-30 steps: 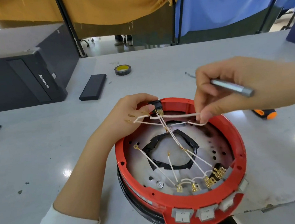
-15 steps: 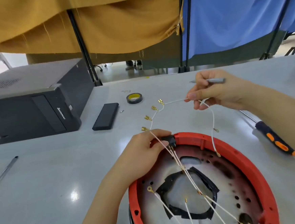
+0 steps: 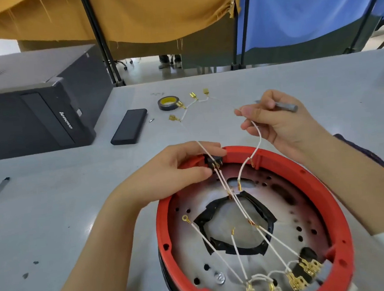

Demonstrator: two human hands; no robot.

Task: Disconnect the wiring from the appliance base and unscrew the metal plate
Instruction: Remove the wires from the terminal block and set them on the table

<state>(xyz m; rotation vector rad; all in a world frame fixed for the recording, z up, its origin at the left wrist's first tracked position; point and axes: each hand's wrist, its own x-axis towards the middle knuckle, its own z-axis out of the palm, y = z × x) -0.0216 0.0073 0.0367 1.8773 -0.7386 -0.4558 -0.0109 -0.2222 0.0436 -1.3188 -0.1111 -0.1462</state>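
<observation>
While the round red plastic appliance base (image 3: 339, 225) sits on the grey tabletop (image 3: 54, 213) under both hands, the left hand (image 3: 177, 171) pinches the black switch block (image 3: 214, 160) at its far rim. Just right, the right hand (image 3: 276, 120) grips a thin white wire (image 3: 258, 137) and, seemingly, a metal bit (image 3: 285, 107); the wire runs down toward that block.
</observation>
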